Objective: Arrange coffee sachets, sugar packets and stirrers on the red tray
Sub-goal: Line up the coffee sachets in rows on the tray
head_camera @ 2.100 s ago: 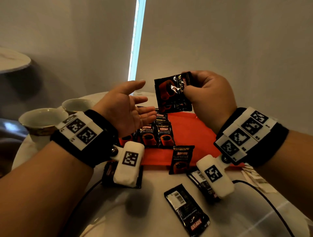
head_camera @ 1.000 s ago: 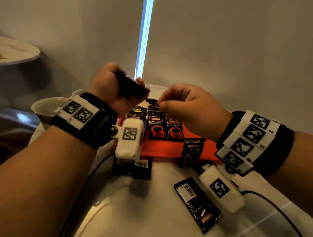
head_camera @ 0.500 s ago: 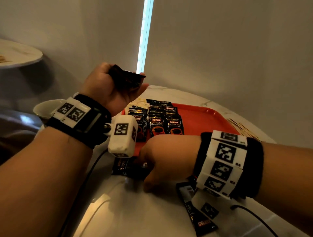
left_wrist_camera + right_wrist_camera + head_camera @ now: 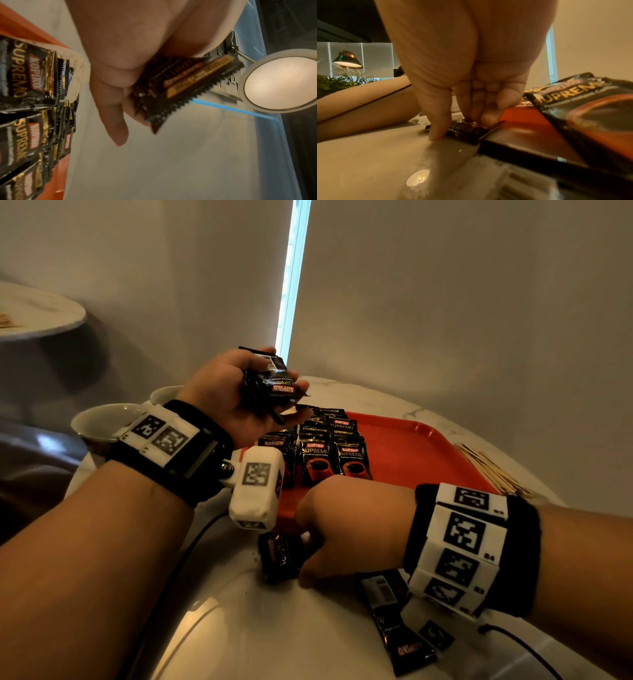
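My left hand is raised above the tray's near left corner and grips a small bunch of black coffee sachets, which the left wrist view also shows. A red tray holds rows of black sachets. Down on the white table my right hand pinches a black sachet lying just in front of the tray; thumb and fingers close on its edges. Another sachet lies partly under my right wrist. Wooden stirrers lie right of the tray.
Two white cups stand at the table's left edge. A black cable runs across the table at the right. A round side table stands at the far left. A wall rises close behind the table.
My right hand passed its sachet to the left hand, then dropped to the table in front of the tray and closed on another sachet. The left hand closed and stayed raised.
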{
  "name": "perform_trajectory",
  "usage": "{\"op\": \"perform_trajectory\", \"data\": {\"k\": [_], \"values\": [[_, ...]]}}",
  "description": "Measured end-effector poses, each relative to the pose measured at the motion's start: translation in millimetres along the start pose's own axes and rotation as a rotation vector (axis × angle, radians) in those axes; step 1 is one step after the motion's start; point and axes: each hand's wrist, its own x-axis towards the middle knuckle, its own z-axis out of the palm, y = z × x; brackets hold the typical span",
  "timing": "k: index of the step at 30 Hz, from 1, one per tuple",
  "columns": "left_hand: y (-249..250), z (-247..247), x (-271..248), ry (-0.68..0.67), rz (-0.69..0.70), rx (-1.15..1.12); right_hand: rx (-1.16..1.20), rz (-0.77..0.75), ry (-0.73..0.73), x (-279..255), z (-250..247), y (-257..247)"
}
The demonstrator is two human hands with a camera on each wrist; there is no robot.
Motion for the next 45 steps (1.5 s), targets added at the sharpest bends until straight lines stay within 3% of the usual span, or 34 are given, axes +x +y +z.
{"op": "perform_trajectory", "data": {"k": [7, 14, 20, 23, 26, 31, 35, 38, 40, 45], "values": [[-5, 10, -8, 0.044, -0.058, 0.092, -0.084, -0.096, 0.045, -13, 1, 9], [-8, 12, -9, 0.065, -0.153, 0.111, 0.169, -0.087, 0.409, -36, -14, 49], [-17, 19, -11, 0.029, -0.228, 0.133, 0.318, 0.045, 0.981, -45, -40, 82], [-25, 25, -13, -0.017, -0.259, 0.129, 0.334, 0.057, 1.139, -36, -50, 81], [-32, 29, -13, -0.040, -0.226, 0.134, 0.274, 0.045, 1.110, -20, -47, 76], [-33, 29, -14, -0.120, -0.191, 0.185, 0.299, -0.088, 0.877, -4, -33, 70], [-36, 28, -13, -0.134, -0.157, 0.187, 0.425, -0.027, 0.674, -8, -38, 70], [-41, 31, -13, -0.223, -0.150, 0.211, 0.666, -0.047, 0.563, -8, -43, 62], [-46, 32, -12, -0.263, -0.130, 0.179, 0.790, -0.083, 0.537, -1, -42, 60], [-49, 29, -9, -0.260, -0.112, 0.178, 0.798, -0.091, 0.611, 2, -38, 55]]}}
